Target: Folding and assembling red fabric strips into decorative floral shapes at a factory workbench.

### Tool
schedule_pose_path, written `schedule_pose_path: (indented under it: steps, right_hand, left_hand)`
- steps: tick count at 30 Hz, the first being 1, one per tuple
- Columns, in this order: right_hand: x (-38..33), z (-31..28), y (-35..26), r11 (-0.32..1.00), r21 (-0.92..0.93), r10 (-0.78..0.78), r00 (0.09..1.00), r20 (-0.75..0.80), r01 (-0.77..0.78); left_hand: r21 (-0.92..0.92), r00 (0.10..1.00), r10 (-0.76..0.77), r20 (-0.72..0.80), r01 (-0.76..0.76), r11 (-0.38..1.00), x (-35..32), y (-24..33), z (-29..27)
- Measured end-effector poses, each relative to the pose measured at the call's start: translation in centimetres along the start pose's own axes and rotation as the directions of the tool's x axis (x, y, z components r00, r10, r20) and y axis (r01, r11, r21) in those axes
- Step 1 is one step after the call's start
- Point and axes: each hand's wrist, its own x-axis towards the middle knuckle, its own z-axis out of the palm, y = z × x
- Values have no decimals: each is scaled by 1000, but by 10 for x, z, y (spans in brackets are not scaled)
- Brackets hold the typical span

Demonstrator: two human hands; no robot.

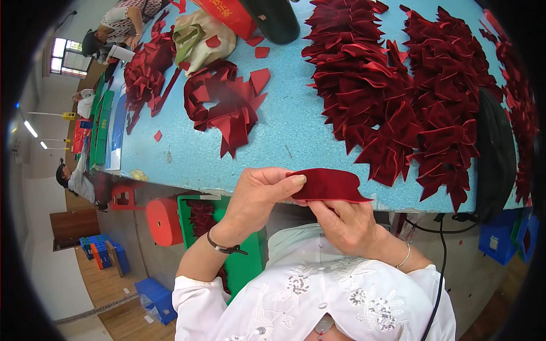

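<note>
Both hands, the left hand [256, 196] and right hand [347, 224], are pinching a dark red velvet piece [329, 184] together above the blue table [284, 131] edge; it is looking light, soft and floppy, best gripped along its folded edges.

Likely a craft workshop, long blue worktable [284, 131], heaped red velvet bows [398, 85], seated workers [119, 25], plastic crates [156, 298]

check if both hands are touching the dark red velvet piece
Touching. The head view shows the left hand with its thumb pressed on top of the velvet piece, and the right hand gripping it from underneath.
</note>
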Motion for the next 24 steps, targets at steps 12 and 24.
schedule_pose_path:
  steps: [12,24]
  right_hand:
    - [-8,4,-35,985,28,-170,968,183,168]
    - [32,-22,-34,788,503,249,930,268,-356]
  left_hand:
    - [-128,990,144,2,-142,981,-27,0,-7]
    - [184,909,347,231,-391,902,-57,-11,-18]
